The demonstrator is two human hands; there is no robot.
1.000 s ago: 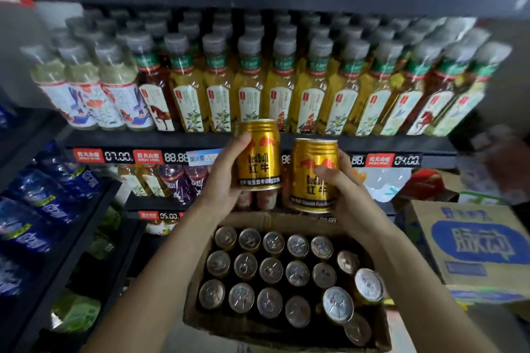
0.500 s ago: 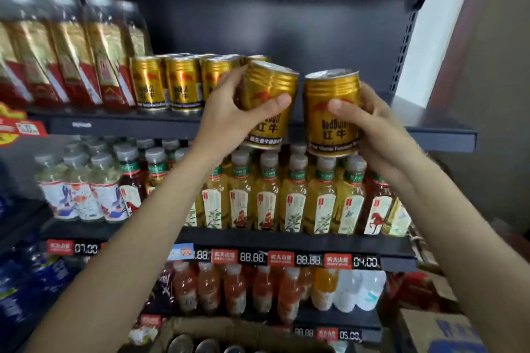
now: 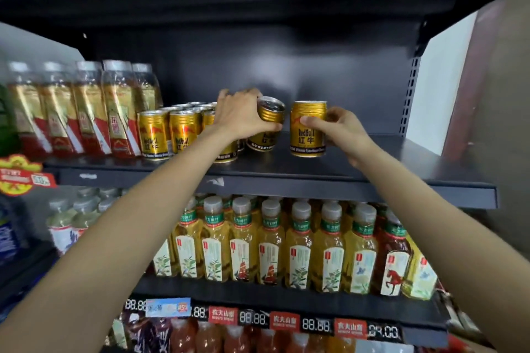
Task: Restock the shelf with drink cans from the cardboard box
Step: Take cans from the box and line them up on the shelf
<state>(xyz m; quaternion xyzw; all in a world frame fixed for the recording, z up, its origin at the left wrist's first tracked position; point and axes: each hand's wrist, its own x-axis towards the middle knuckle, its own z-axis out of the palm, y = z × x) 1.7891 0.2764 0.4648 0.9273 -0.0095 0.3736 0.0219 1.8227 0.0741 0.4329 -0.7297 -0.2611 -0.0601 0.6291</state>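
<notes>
My left hand (image 3: 241, 113) grips a gold drink can (image 3: 265, 130) that is tilted toward me, its base on or just above the dark shelf (image 3: 372, 163). My right hand (image 3: 342, 130) holds a second gold can (image 3: 308, 129) upright, just right of the first and close to the shelf surface. A group of several gold cans (image 3: 169, 135) stands on the same shelf to the left, touching my left wrist area. The cardboard box is out of view.
Tall red-and-gold bottles (image 3: 89, 112) stand left of the cans. The shelf to the right of my right hand is bare up to the side panel (image 3: 413, 94). Rows of yellow tea bottles (image 3: 272, 243) fill the shelf below, with price tags (image 3: 286, 321) under them.
Both hands rose from above the box to the upper shelf and moved forward and down onto it with their cans. My view tilted upward, and the box left the frame.
</notes>
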